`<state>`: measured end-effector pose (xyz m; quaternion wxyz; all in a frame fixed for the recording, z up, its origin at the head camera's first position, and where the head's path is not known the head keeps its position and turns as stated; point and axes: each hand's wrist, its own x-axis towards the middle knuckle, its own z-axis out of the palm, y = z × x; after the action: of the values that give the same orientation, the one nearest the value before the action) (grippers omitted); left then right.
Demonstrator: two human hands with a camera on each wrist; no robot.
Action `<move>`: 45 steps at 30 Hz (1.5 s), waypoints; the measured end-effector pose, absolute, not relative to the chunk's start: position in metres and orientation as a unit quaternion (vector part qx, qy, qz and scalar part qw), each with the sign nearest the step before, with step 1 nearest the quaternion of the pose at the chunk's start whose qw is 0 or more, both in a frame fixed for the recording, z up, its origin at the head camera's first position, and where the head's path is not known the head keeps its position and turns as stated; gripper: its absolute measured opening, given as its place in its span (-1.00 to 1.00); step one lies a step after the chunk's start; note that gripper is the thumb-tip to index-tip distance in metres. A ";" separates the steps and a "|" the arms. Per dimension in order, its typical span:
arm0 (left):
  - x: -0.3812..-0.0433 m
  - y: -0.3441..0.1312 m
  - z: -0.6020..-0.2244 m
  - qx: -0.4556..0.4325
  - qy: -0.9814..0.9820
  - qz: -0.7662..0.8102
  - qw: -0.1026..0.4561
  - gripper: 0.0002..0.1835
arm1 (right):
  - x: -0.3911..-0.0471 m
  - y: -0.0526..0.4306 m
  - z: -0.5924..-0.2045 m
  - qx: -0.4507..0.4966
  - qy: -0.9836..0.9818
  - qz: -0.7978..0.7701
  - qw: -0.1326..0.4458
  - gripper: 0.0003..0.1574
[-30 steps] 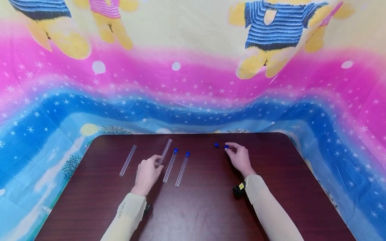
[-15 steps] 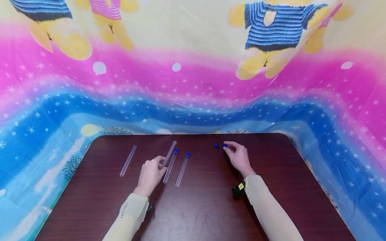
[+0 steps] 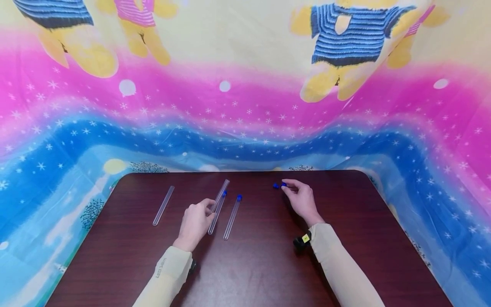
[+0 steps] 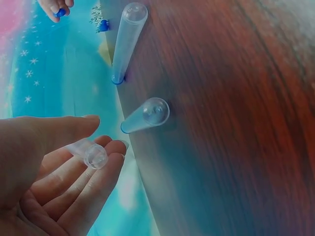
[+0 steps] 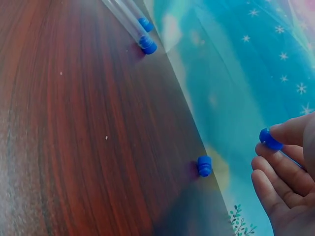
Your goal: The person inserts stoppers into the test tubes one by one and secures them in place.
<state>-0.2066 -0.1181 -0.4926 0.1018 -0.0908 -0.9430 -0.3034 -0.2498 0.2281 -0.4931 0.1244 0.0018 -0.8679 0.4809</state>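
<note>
My left hand (image 3: 195,221) pinches a clear uncapped test tube (image 3: 221,194) between thumb and fingers, tilted above the table; the left wrist view shows its rounded end (image 4: 95,156). Just beside it lies a test tube with a blue cap (image 3: 216,218), partly behind the held one. A second capped tube (image 3: 232,218) rests to its right. Over at the back right, my right hand (image 3: 302,199) holds a small blue cap (image 5: 269,139) between thumb and fingertips, raised off the table. Another blue cap (image 5: 204,166) lies on the tabletop nearby.
An uncapped tube (image 3: 163,206) lies at the left of the dark wooden table (image 3: 261,264). Behind the table's back edge hangs a colourful printed cloth (image 3: 245,140). Each wrist carries a small black camera (image 3: 301,241).
My left hand has moved a little right with the test tube, which now overlaps the nearer capped tube. My right hand has shifted slightly left with the cap.
</note>
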 end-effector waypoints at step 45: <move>-0.201 -0.094 -0.493 -0.136 -0.943 -0.290 0.094 -0.67 | -0.246 0.211 -0.476 0.024 -0.841 0.527 0.118 -0.66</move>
<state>-0.2010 -0.0943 -0.4932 0.0940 -0.1363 -0.9425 -0.2902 -0.2456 0.2108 -0.4763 0.1184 0.0237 -0.8413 0.5269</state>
